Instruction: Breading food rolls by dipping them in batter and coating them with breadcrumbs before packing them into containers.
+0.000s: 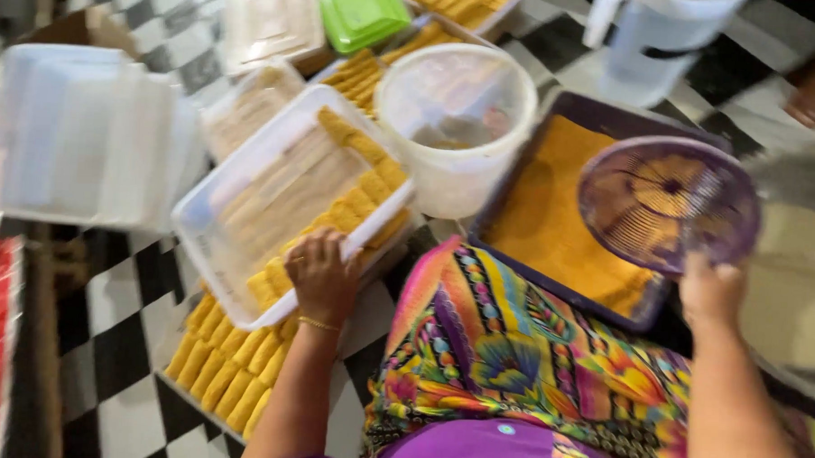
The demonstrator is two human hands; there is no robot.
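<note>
We gripped the rim of a clear rectangular plastic container (246,205) of breaded yellow sticks w/ our left hand (323,276); our right hand (712,289) clasped a round purple plastic sieve (668,202) over a crumb-filled purple tray (552,220).

Left hand (323,276) reaches forward, fingers curled down, gold bangle on the wrist — right hand (710,292) is raised out to the side, fingers clenched in a grip.
</note>
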